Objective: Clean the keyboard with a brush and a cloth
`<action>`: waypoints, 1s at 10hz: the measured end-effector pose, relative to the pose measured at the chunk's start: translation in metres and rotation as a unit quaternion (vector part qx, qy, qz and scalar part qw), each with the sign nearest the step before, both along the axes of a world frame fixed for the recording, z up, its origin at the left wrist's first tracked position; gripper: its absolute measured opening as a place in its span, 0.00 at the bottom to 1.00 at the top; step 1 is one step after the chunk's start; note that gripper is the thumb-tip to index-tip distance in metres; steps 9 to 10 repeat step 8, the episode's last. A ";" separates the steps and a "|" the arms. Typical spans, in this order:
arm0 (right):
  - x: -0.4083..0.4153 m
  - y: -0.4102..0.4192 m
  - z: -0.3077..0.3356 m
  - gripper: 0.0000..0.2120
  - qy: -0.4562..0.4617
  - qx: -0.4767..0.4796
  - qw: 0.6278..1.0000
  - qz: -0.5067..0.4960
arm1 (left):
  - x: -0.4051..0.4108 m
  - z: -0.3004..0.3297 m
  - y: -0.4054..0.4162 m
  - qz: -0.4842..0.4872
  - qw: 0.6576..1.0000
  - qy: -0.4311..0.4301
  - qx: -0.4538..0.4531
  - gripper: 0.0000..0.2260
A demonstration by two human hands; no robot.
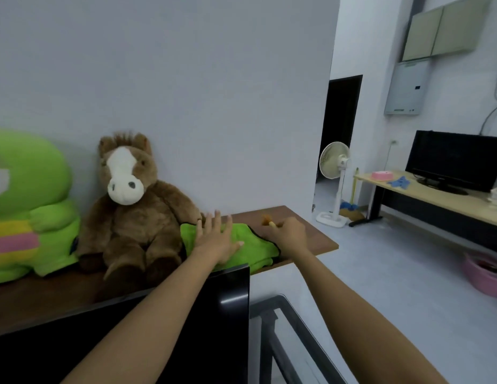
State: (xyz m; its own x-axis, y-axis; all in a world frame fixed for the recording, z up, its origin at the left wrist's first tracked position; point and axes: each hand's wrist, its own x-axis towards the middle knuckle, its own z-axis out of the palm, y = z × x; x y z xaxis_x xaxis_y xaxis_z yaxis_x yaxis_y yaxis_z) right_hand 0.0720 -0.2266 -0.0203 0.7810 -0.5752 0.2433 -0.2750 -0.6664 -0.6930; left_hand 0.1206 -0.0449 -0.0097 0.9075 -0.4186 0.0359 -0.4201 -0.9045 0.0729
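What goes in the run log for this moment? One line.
left hand: flat on green cloth | right hand: gripping brush | shelf | keyboard: unseen

A brown wooden desk (305,234) runs along a white wall. On it, left of the hands, sit a brown plush horse (131,206) and a green plush toy (28,206). A green cloth (255,248) lies under the left hand (214,239), and a small brush (269,221) lies by the right hand (290,235).

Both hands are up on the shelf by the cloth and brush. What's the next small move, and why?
Probably curl the left hand round the green cloth and lift it. Its fingers lie flat on the cloth, while the right hand already seems to pinch the brush. No keyboard is in view.
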 end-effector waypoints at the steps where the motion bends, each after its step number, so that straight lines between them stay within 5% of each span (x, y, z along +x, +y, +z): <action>1: 0.010 -0.003 -0.032 0.18 0.039 -0.060 0.997 -0.018 | 0.009 -0.018 0.004 -0.007 0.990 0.132 0.053 0.36; 5: 0.005 -0.002 -0.039 0.15 0.066 -0.063 0.996 -0.020 | 0.014 -0.017 0.010 -0.018 0.985 0.157 0.063 0.37; 6: 0.008 -0.011 -0.034 0.24 0.071 -0.084 0.994 -0.001 | 0.012 -0.011 0.015 -0.018 0.987 0.157 0.020 0.35; 8: -0.002 0.004 0.019 0.15 0.082 -0.121 0.989 0.018 | -0.006 0.020 0.040 -0.033 0.984 0.106 -0.138 0.27; 10: -0.002 0.004 0.019 0.15 0.082 -0.121 0.989 0.018 | -0.006 0.020 0.040 -0.033 0.984 0.106 -0.138 0.27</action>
